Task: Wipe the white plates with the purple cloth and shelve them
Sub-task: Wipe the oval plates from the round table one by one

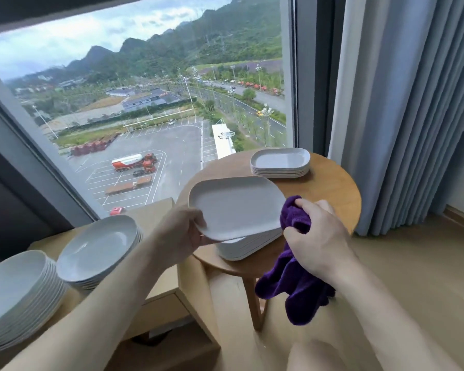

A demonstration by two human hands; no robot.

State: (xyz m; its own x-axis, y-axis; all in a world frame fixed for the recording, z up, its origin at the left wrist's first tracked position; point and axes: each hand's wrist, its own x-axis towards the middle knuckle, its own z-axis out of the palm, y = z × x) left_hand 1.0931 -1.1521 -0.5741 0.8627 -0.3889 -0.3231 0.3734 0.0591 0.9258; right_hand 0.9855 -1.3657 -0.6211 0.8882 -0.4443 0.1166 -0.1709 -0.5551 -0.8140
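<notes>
My left hand (184,231) grips the near left rim of a white oblong plate (236,206), tilted up above a stack of like plates (248,246) on the round wooden table (330,188). My right hand (315,234) holds the purple cloth (292,290) bunched at the plate's right edge; most of the cloth hangs down below the hand. A second stack of oblong plates (280,162) sits at the table's far side. Two stacks of round white plates (99,250) (16,293) stand on the low wooden cabinet (161,303) at the left.
A large window (145,103) fills the wall behind the table and cabinet. Grey curtains (402,116) hang at the right, close to the table's edge. Pale wooden floor (413,277) lies to the right of the table.
</notes>
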